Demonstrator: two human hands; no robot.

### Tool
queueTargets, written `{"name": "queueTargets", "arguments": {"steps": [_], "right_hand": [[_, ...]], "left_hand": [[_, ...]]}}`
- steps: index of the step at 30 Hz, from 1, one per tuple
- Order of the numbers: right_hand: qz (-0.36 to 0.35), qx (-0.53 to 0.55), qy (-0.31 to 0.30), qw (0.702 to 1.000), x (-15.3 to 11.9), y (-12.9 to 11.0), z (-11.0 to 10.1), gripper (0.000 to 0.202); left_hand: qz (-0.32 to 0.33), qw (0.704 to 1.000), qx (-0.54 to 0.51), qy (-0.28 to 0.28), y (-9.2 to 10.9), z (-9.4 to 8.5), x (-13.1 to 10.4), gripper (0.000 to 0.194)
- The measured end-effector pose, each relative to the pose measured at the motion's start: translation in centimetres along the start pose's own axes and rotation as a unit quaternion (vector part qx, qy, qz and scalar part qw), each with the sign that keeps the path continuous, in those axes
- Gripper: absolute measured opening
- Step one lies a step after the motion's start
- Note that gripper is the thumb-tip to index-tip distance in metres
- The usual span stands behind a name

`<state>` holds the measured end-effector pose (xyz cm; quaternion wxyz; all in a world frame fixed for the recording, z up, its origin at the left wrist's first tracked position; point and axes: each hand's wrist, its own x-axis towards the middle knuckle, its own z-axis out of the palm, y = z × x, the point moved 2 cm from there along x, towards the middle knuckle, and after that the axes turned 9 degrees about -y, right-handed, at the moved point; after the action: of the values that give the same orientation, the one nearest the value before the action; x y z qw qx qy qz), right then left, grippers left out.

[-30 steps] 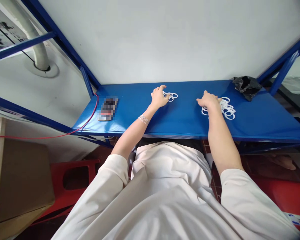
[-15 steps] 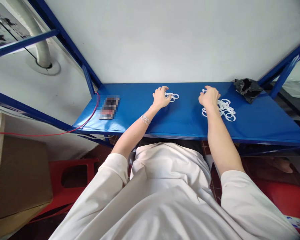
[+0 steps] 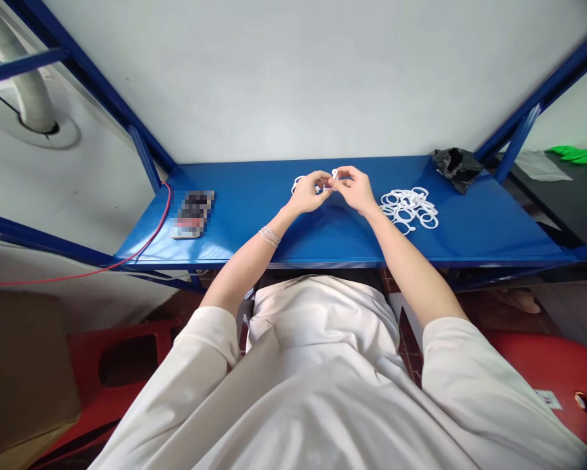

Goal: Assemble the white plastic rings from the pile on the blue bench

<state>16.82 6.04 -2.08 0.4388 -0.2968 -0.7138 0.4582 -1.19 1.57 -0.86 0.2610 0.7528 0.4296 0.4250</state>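
My right hand (image 3: 356,190) is closed in a pinch on a small white plastic ring (image 3: 335,174), whose upper end sticks out above the fingertips. Against those fingertips rests my left hand (image 3: 309,194), its thumb and fingers curled together; what sits between them is mostly hidden. A few white rings (image 3: 298,185) lie on the blue table (image 3: 254,228), partly covered by the left hand. Right of my right forearm is a loose pile of several white rings (image 3: 408,205), some showing small eyelets.
A crumpled black plastic bag (image 3: 456,170) lies at the back right. On the left are a blurred-out phone-like object (image 3: 192,215) and a red cable (image 3: 149,243). Blue frame posts flank the table, with a white wall behind. Red stools (image 3: 542,372) stand either side of me.
My right hand has moved left from beside the ring pile with a white piece and now meets my left hand. The left hand has shifted slightly right and closed. The view has turned right.
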Motion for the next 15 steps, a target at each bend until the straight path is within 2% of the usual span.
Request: {"name": "queueTargets", "arguments": {"steps": [3,7,15], "right_hand": [[0.01,-0.012,0.009,1.0,-0.1,-0.3,0.0,0.056],[0.011,-0.023,0.03,0.999,-0.2,-1.0,0.1,0.053],[0.012,-0.037,0.027,0.999,-0.4,-2.1,0.0,0.049]], "left_hand": [[-0.022,0.994,-0.104,-0.02,0.0,0.1,0.2,0.024],[-0.076,0.971,-0.224,-0.034,0.3,-0.1,0.2,0.017],[-0.133,0.958,-0.253,-0.015,1.8,-0.4,-0.1,0.009]]}}
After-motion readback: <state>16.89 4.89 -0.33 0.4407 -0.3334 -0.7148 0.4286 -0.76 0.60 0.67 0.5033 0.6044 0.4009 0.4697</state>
